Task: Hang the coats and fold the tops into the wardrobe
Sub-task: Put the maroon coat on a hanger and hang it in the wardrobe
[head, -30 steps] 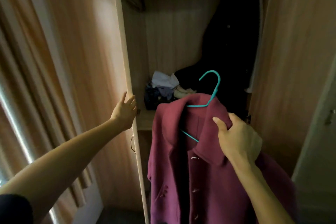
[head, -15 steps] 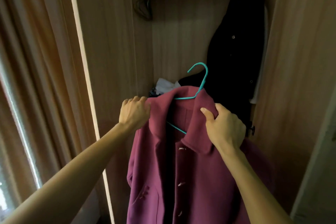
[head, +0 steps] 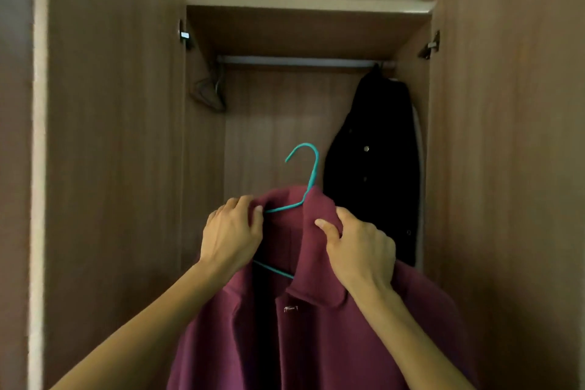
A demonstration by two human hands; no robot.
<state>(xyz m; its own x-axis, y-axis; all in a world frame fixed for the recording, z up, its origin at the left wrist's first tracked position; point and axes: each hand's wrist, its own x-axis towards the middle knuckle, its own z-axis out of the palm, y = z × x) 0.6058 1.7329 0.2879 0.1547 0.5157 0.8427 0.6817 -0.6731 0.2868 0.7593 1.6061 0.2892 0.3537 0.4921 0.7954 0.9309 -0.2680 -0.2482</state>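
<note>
The heavy maroon wool coat (head: 316, 326) hangs on a thin teal wire hanger (head: 304, 187), held up in front of the open wardrobe, below the rail; its collar is up near the hook, its front open with a small clasp showing; the left hand (head: 232, 236) grips the left shoulder of the coat with fingers curled over the fabric and hanger arm; the right hand (head: 359, 247) pinches the right side of the collar, thumb on top. The step in hand looks like hanging this coat; the next move calls for raising the hook above the pale metal rail (head: 300, 61) and lowering it on, in the free stretch left of the black buttoned coat (head: 370, 174) that already hangs at the right end. At the rail's left end dangle some dark empty hangers (head: 210, 93); brown wood-grain doors (head: 110, 168) stand open either side; the wardrobe's top panel (head: 304, 28) sits just above the rail; no tops show here.
</note>
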